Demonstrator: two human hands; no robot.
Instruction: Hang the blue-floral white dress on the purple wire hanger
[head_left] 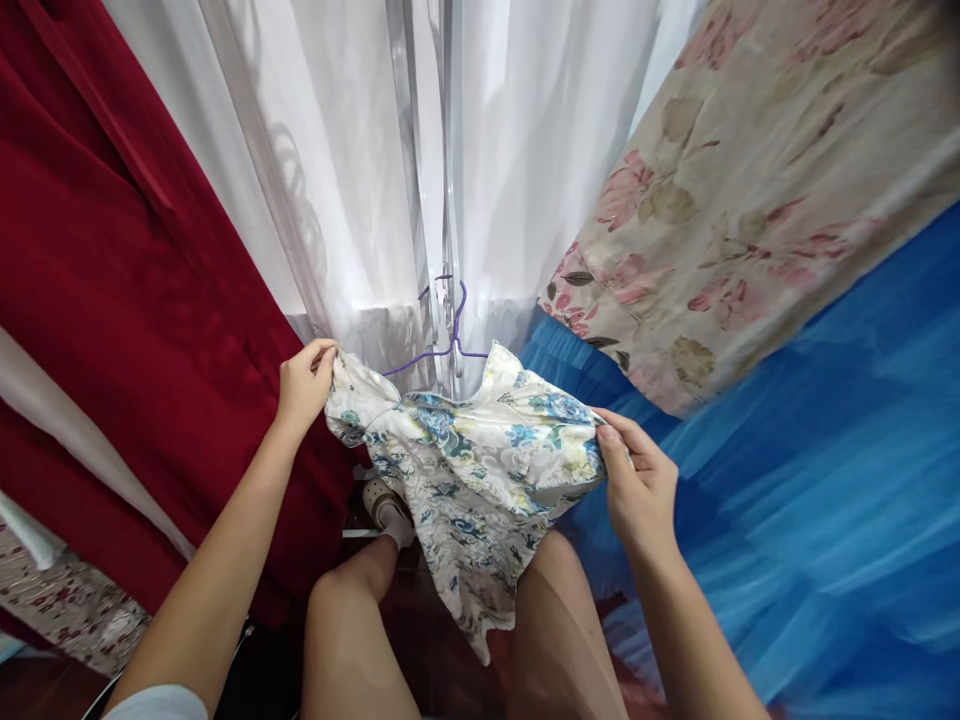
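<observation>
A white blouse [480, 460] with blue and yellow flowers hangs in front of me on a purple hanger [455, 335], its hook up against the curtains. My left hand [306, 378] pinches the end of one sleeve between thumb and fingers. On the other side, my right hand [637, 475] grips the edge of the opposite sleeve. The garment is stretched sideways between both hands, and its lower part drops in folds between my knees. What the hook hangs from is hard to make out.
White curtains [345, 150] fall behind the hanger. Dark red cloth [150, 270] hangs at left. At right are a cream cloth with pink flowers [750, 230] and blue gauzy fabric [810, 500]. A foot in a beige clog [384, 500] rests on the dark floor below.
</observation>
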